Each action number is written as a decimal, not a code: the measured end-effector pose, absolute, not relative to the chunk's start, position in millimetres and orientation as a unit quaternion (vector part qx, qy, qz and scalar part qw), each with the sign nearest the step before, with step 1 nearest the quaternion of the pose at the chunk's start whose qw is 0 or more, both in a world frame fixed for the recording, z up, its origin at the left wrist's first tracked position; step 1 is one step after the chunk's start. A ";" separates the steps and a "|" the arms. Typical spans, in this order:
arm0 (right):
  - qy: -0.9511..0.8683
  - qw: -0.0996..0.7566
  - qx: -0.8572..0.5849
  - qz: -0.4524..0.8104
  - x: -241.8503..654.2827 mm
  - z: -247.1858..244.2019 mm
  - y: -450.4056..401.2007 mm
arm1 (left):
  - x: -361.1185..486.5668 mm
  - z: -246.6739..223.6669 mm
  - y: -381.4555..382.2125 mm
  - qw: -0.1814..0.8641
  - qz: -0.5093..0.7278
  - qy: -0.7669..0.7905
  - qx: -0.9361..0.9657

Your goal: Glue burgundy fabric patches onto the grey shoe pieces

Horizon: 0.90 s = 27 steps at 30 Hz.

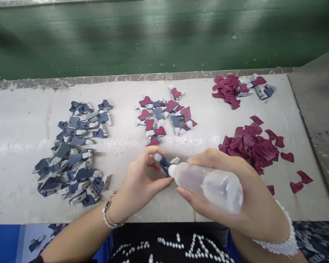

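Hands (141,179) (227,186) at the bench's near edge (159,221), maroon pieces (249,146) just beyond.

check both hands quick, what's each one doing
Left hand: closed, pinching a navy and grey cut piece
Right hand: closed, gripping a translucent plastic squeeze bottle
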State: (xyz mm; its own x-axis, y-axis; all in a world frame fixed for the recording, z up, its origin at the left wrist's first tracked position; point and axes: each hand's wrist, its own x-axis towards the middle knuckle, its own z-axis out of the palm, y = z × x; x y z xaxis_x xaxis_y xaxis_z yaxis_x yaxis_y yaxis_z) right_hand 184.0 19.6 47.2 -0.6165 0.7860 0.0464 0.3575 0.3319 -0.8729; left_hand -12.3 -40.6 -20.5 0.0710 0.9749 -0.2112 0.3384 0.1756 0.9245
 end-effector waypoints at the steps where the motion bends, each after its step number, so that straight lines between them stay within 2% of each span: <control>1: -0.781 0.238 -0.366 0.448 184.4 47.8 19.8 | -12.4 -20.4 -40.7 0.482 0.331 0.595 0.551; 27: -0.771 0.226 -0.379 0.460 188.9 48.4 17.7 | -13.9 -21.4 -39.3 0.435 0.312 0.596 0.599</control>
State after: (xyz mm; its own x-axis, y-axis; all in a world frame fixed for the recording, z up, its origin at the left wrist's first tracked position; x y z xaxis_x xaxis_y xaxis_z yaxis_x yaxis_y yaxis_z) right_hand 188.9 17.7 48.4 -0.6109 0.7917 0.0002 0.3758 0.2901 -0.8801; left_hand -13.9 -39.3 -21.4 0.0954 0.9850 -0.1440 0.4413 0.0878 0.8930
